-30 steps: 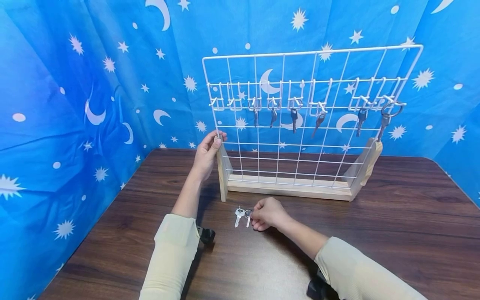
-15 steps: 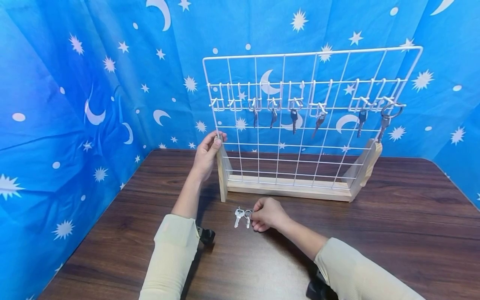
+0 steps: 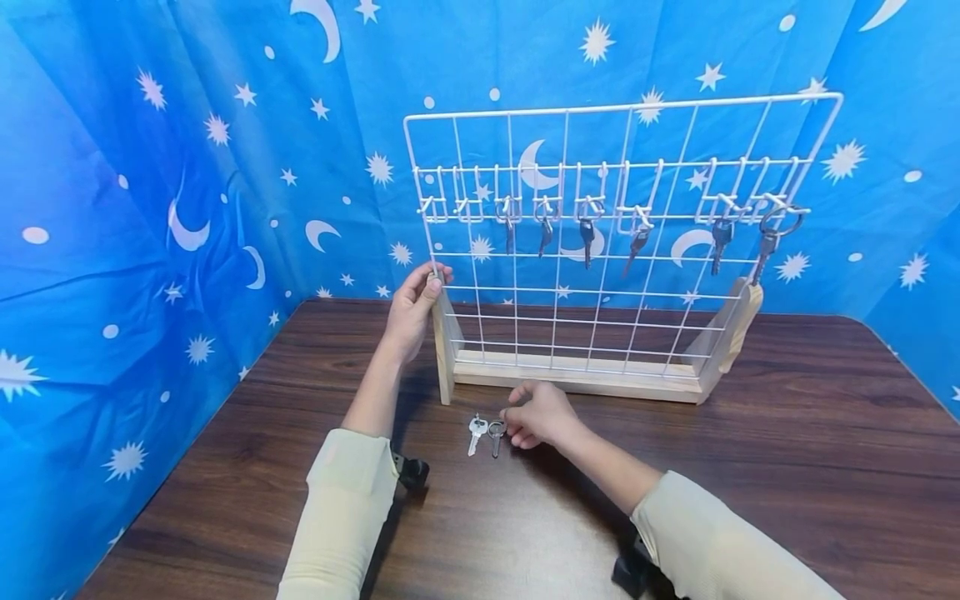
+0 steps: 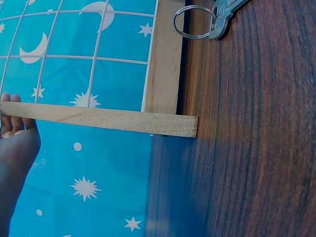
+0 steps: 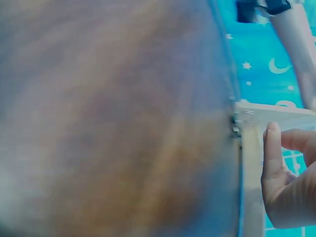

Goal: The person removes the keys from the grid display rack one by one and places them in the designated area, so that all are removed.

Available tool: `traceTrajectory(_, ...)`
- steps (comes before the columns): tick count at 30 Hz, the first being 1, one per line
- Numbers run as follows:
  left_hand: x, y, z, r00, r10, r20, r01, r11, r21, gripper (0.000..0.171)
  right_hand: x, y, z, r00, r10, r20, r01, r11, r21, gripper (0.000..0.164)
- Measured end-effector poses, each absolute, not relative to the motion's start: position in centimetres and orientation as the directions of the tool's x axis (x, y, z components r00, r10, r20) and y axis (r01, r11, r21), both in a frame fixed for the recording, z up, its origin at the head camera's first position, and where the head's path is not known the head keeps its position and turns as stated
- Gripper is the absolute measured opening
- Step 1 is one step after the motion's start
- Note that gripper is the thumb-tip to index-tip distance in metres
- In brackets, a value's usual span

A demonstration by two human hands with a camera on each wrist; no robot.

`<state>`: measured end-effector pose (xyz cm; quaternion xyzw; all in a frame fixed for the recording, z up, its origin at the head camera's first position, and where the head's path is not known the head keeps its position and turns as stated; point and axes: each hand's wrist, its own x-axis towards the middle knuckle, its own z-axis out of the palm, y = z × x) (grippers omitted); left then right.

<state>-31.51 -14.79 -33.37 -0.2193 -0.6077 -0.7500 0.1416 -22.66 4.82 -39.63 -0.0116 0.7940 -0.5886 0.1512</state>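
My left hand (image 3: 411, 310) grips the left wooden post (image 3: 444, 342) of a white wire grid rack (image 3: 555, 317), fingers behind and thumb in front. Two keys lie on the table before the rack: a silver key (image 3: 476, 435) on the left and a darker key (image 3: 496, 443) with a ring on the right. Just right of that ring is my right hand (image 3: 543, 414), thumb and index finger apart with nothing between them. The right wrist view shows the same gap beside the thumb (image 5: 272, 153). In the left wrist view a metal ring (image 4: 193, 35) lies near the rack's base.
Several keys, such as a dark key (image 3: 587, 242), hang from white hooks along the grid; the two leftmost hooks (image 3: 429, 208) hold none. A wooden base bar (image 3: 577, 382) runs along the rack's foot. Blue cloth (image 3: 247, 150) with stars and moons surrounds the brown table (image 3: 465, 533).
My right hand has let go of the right-hand key's ring; its fingers have spread, the index finger lifting slightly. That key now lies flatter. My left hand has kept its grip on the post.
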Motion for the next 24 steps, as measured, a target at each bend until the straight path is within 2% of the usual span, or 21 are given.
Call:
traceTrajectory(3, -31.5, -14.7, -33.3, -0.863, 0.058, 0.502, 0.479, -0.224, 0.849, 0.029, -22.9, 5.2, -38.6, -0.973, -0.187, -0.134, 0.064, 0.341, -0.938, 0.020)
traceTrajectory(6, -31.5, -14.7, -33.3, -0.863, 0.056, 0.502, 0.481, -0.215, 0.850, 0.030, -22.9, 5.7, -37.4, -0.981, -0.187, 0.045, -0.128, 0.460, -0.879, 0.015)
traceTrajectory(9, -31.4, -14.7, -33.3, -0.860, 0.060, 0.507, 0.486, -0.209, 0.849, 0.033, -22.7, 6.0, -35.9, -0.948, -0.177, 0.265, -0.318, 0.564, -0.763, 0.013)
traceTrajectory(11, -31.5, -14.7, -33.3, -0.858, 0.062, 0.509, 0.487, -0.212, 0.847, 0.036, -22.7, 6.1, -34.8, -0.911, -0.157, 0.381, -0.396, 0.592, -0.702, 0.012)
traceTrajectory(14, -31.5, -14.7, -33.3, -0.858, 0.064, 0.510, 0.486, -0.219, 0.846, 0.038, -22.9, 6.2, -33.3, -0.863, -0.111, 0.493, -0.459, 0.580, -0.673, 0.011)
traceTrajectory(24, -31.6, -14.9, -33.5, -0.853, 0.076, 0.516, 0.492, -0.212, 0.845, 0.027, -24.0, 5.7, -30.0, -0.754, 0.012, 0.657, -0.583, 0.450, -0.677, 0.019)
